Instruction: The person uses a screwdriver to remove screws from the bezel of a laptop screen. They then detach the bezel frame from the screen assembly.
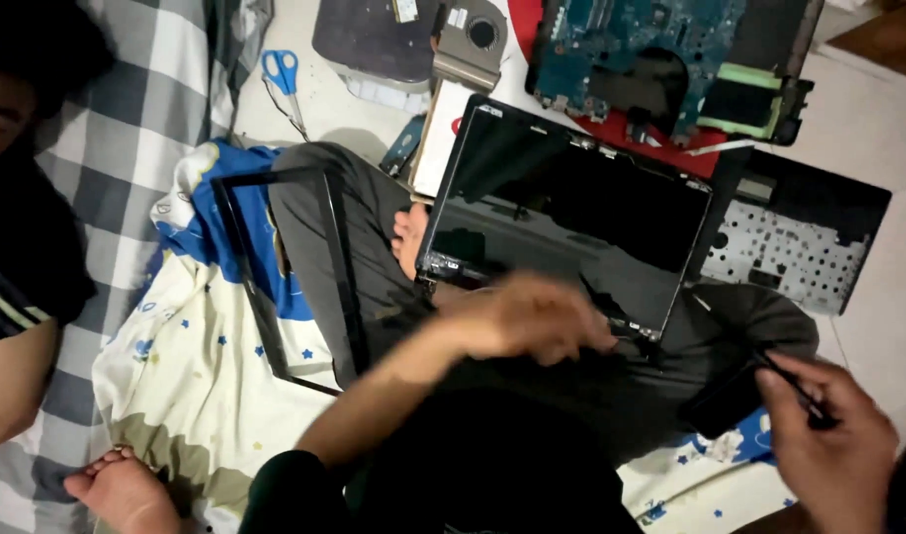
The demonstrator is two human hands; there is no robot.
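Left hand (pixel 527 318) (blurred, grip unclear) hovers over laptop screen (pixel 571 222); right hand (pixel 830 435) fingers pinch a thin tool (pixel 794 384).

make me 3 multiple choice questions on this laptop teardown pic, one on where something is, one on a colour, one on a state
1. Where do the scissors lie?
A. at the top left, beside the checked cloth
B. on the screen panel
C. in the right hand

2. What colour are the scissors' handles?
A. red
B. blue
C. yellow

3. How does the screen panel look?
A. lit
B. folded shut
C. dark, its bezel frame off and lying to the side

Answers: 1 A, they rest on the pale floor by the cloth. 2 B, both loops are blue. 3 C, the glass is black and its metal edge brackets show, under the blurred left hand; the right hand pinches a thin dark tool.
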